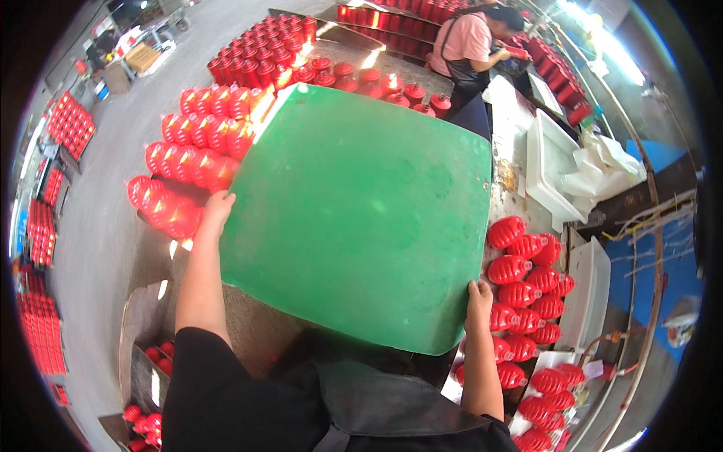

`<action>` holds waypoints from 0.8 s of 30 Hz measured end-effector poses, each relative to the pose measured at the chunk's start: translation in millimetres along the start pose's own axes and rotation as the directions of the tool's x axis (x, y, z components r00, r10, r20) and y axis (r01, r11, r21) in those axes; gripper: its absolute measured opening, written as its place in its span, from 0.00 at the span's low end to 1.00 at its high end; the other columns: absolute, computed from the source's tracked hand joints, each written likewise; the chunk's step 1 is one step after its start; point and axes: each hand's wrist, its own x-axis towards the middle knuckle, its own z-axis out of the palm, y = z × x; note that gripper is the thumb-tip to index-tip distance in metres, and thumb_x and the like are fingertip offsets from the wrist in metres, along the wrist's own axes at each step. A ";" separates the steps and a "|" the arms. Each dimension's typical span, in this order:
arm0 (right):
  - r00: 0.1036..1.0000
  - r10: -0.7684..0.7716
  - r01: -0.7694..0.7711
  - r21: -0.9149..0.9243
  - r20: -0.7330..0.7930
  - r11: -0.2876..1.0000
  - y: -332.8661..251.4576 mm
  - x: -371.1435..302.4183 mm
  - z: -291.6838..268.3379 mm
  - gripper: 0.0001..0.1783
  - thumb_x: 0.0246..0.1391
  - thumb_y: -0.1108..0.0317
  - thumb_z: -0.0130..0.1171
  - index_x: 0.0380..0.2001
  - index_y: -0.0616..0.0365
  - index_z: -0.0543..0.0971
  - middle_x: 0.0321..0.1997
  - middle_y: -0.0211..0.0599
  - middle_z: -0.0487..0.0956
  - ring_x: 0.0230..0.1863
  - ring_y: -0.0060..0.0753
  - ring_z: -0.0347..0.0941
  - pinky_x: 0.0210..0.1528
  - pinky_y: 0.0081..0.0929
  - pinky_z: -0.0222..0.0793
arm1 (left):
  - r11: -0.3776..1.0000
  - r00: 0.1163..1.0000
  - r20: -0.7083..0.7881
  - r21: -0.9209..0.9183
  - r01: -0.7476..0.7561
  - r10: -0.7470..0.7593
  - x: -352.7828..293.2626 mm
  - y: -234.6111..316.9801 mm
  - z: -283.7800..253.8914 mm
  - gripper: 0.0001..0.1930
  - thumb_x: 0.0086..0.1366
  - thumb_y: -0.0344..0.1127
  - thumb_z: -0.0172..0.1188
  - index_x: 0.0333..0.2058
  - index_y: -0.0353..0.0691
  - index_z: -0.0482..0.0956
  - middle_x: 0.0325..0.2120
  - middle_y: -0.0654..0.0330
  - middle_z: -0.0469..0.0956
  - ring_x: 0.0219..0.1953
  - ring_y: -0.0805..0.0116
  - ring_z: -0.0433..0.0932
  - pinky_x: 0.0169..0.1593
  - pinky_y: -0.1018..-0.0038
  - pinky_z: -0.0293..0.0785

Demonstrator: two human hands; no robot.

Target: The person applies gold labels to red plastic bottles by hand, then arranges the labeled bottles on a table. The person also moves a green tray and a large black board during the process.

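Note:
A large green board (361,211) with rounded corners fills the middle of the view, held in front of me by its two side edges. My left hand (216,212) grips its left edge, thumb on the top face and the other fingers out of sight beneath. Lower down on the right edge, my right hand (479,303) is closed on the board the same way. Red translucent ribbed bottles (188,167) lie in rows just beyond my left hand. More red ribbed containers (520,292) are stacked close by my right hand. The board hides whatever is under it.
Upright red canisters (263,56) stand in rows at the far side. A person in a pink shirt (467,41) and dark apron handles a red canister at the far right. A white tub (550,166) and plastic sheeting are on the right. Red stacks (71,124) line the floor at left.

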 end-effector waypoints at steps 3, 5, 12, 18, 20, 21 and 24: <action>0.992 -0.062 0.073 0.102 -0.107 0.992 -12.2 -11.4 -1.0 0.14 0.67 0.67 0.57 0.48 0.67 0.80 0.43 0.33 0.82 0.44 0.24 0.75 0.51 0.24 0.69 | 0.957 0.997 0.066 -0.289 -0.028 0.049 -3.1 5.5 -11.7 0.16 0.70 0.36 0.59 0.47 0.29 0.83 0.38 0.57 0.85 0.41 0.69 0.81 0.47 0.68 0.74; 0.976 -0.123 0.142 0.094 -0.179 0.985 -22.1 -17.4 -10.1 0.17 0.66 0.65 0.57 0.49 0.69 0.81 0.44 0.34 0.83 0.43 0.24 0.75 0.51 0.25 0.70 | 0.913 0.974 0.183 -0.406 -0.048 0.133 -17.5 23.8 -39.8 0.14 0.70 0.33 0.58 0.48 0.29 0.82 0.40 0.61 0.84 0.42 0.70 0.81 0.48 0.71 0.75; 0.965 0.096 -0.055 0.171 -0.244 0.984 6.0 -34.5 -64.5 0.17 0.63 0.65 0.57 0.48 0.66 0.83 0.39 0.31 0.83 0.39 0.24 0.76 0.45 0.22 0.70 | 0.687 0.726 0.443 -0.724 -0.056 0.526 -112.5 179.6 -119.9 0.36 0.63 0.35 0.60 0.68 0.30 0.63 0.59 0.53 0.74 0.57 0.66 0.76 0.60 0.72 0.72; 0.966 0.229 -0.184 0.311 -0.116 0.933 98.3 -26.1 -65.3 0.15 0.63 0.64 0.56 0.42 0.64 0.84 0.36 0.28 0.82 0.36 0.23 0.76 0.42 0.23 0.71 | 0.773 0.590 0.503 -0.463 -0.433 0.631 -139.5 344.6 -107.3 0.40 0.58 0.42 0.60 0.68 0.30 0.64 0.54 0.55 0.77 0.51 0.70 0.78 0.55 0.74 0.73; 0.960 0.263 -0.232 0.246 -0.099 0.941 128.4 -15.1 -66.6 0.16 0.65 0.60 0.55 0.40 0.61 0.84 0.34 0.27 0.81 0.34 0.23 0.75 0.39 0.24 0.70 | 0.646 0.528 0.421 -0.669 -0.369 0.738 -176.4 364.8 -87.2 0.39 0.58 0.43 0.59 0.66 0.29 0.67 0.46 0.61 0.79 0.43 0.72 0.78 0.45 0.75 0.76; 0.960 0.272 -0.249 0.237 -0.069 0.939 141.7 -10.2 -66.1 0.16 0.65 0.58 0.54 0.38 0.60 0.83 0.32 0.27 0.81 0.32 0.24 0.75 0.38 0.24 0.71 | 0.614 0.518 0.386 -0.683 -0.395 0.763 -187.8 377.7 -76.7 0.38 0.58 0.42 0.59 0.65 0.28 0.67 0.45 0.59 0.80 0.42 0.70 0.79 0.45 0.73 0.77; 0.935 0.349 -0.345 -0.066 0.069 0.936 148.8 -0.8 -74.2 0.18 0.68 0.52 0.51 0.37 0.56 0.80 0.28 0.27 0.78 0.28 0.27 0.72 0.34 0.29 0.72 | 0.546 0.467 0.302 -0.603 -0.582 0.831 -216.3 405.1 -18.2 0.34 0.56 0.40 0.59 0.59 0.24 0.70 0.41 0.53 0.81 0.40 0.64 0.81 0.43 0.69 0.78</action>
